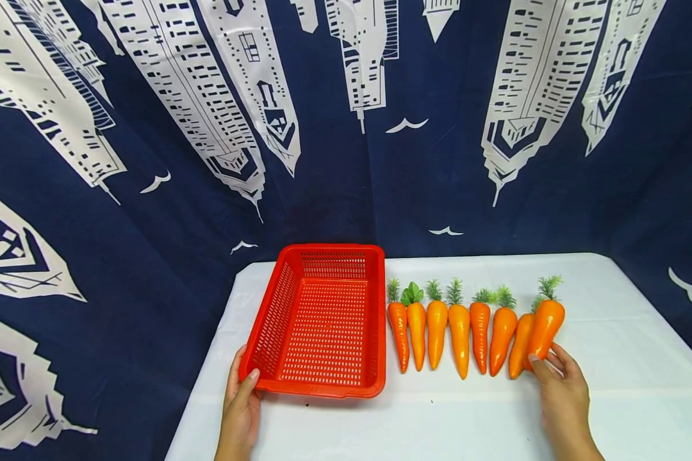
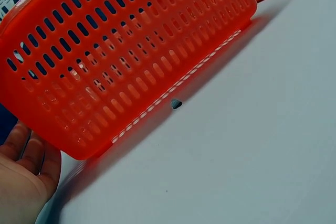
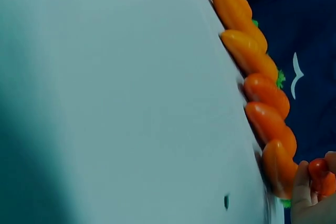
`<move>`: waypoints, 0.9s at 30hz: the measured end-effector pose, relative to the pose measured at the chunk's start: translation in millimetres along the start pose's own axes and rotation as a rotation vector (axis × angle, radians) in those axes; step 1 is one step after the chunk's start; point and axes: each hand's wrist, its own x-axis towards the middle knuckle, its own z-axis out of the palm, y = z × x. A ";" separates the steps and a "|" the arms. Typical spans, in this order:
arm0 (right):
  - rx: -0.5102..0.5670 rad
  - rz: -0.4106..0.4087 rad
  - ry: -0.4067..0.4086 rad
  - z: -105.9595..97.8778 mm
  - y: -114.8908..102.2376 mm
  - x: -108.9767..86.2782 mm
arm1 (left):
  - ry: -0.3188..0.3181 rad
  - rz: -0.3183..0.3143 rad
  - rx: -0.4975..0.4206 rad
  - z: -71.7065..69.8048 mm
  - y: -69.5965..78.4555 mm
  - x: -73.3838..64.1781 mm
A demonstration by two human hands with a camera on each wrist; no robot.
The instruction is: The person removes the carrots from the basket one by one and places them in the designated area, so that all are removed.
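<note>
At the near left corner of the red plastic basket [image 1: 378, 320], my left hand [image 1: 241, 406] grips the rim, thumb on top and fingers along the outside. The left wrist view shows the fingers against the slotted basket wall [image 2: 131, 72]. My right hand [image 1: 566, 397] pinches an orange carrot [image 1: 548, 322] near its tip, its green top pointing away from me. This carrot overlaps the rightmost carrot [image 1: 520, 346] of the row in the head view. In the right wrist view, the held carrot [image 3: 318, 169] shows between thumb and fingers.
Several carrots [image 1: 460, 336] lie side by side right of the basket, tips toward me. A white cloth [image 1: 438, 429] covers the table. Behind it hangs a dark blue curtain [image 1: 334, 192] printed with white buildings. A small dark speck [image 2: 176, 104] lies before the basket.
</note>
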 end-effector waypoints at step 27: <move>-0.632 -0.015 -0.196 -37.2 2.3 34.2 | -0.002 -0.010 -0.011 -0.7 0.3 -0.1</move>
